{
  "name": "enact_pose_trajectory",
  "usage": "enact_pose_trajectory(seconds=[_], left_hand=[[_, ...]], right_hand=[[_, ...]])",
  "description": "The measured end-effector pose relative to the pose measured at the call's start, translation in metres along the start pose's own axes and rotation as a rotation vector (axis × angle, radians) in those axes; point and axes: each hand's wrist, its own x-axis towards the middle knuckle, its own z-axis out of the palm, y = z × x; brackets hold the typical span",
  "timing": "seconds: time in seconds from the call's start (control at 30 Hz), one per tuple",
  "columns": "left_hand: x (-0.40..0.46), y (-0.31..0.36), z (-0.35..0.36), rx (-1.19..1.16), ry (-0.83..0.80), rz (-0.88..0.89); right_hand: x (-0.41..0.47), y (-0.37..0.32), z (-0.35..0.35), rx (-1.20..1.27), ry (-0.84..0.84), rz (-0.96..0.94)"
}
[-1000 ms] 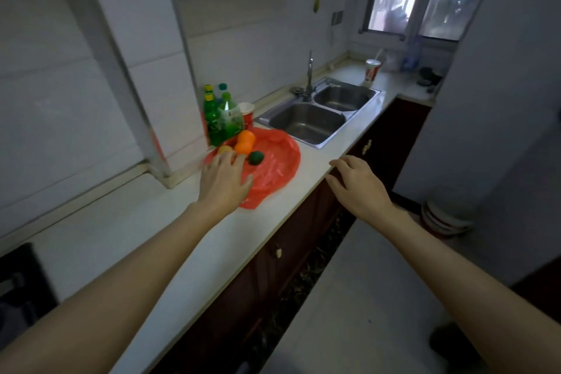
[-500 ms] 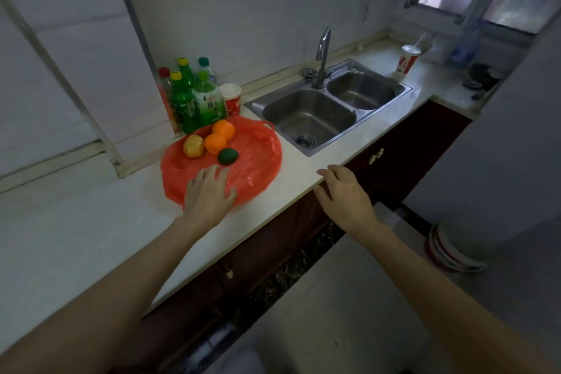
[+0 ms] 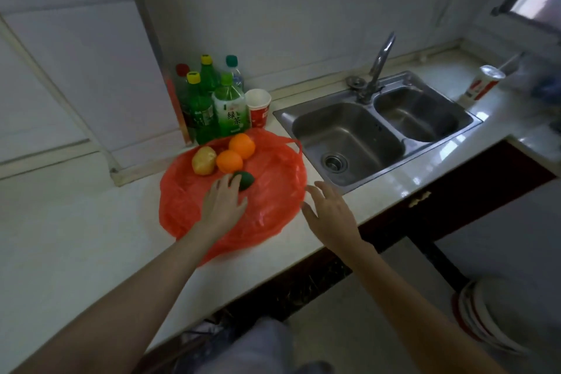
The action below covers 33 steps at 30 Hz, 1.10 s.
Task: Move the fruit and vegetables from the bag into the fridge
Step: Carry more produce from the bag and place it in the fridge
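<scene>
A red plastic bag (image 3: pixel 273 191) lies spread flat on the white counter. On it sit two oranges (image 3: pixel 229 161) (image 3: pixel 242 146), a yellowish potato (image 3: pixel 204 160) and a dark green fruit (image 3: pixel 246 180). My left hand (image 3: pixel 223 205) lies over the bag with straight fingers, its fingertips at the green fruit's left side. Just off the bag's right edge, my right hand (image 3: pixel 329 212) hovers over the counter with spread fingers and holds nothing. No fridge is in view.
Several green drink bottles (image 3: pixel 212 100) and a red paper cup (image 3: pixel 258 108) stand against the wall behind the bag. A steel double sink (image 3: pixel 376 130) with a tap lies to the right. Another cup (image 3: pixel 482 82) stands at the far right. Plates (image 3: pixel 482 316) are stacked on the floor.
My view has dropped and closed in on the counter. My left hand has reached forward to the green fruit, and my right hand has come up beside the bag's right edge.
</scene>
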Motion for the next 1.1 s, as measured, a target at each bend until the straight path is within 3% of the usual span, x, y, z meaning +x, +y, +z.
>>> enact_pose_trajectory(seconds=[0.3, 0.53, 0.87, 1.1], left_hand=[[0.056, -0.008, 0.049, 0.058, -0.142, -0.030], [0.082, -0.002, 0.062, 0.046, -0.141, -0.108], [0.079, 0.018, 0.071, -0.147, 0.128, -0.331], [0.045, 0.031, 0.065, -0.151, 0.300, -0.553]], right_hand=[[0.061, 0.007, 0.032, 0.060, -0.139, -0.043], [0.103, 0.019, 0.049, 0.074, -0.214, -0.194], [0.190, 0.026, 0.061, 0.164, -0.388, -0.429], [0.232, 0.013, 0.097, 0.222, -0.503, -0.575]])
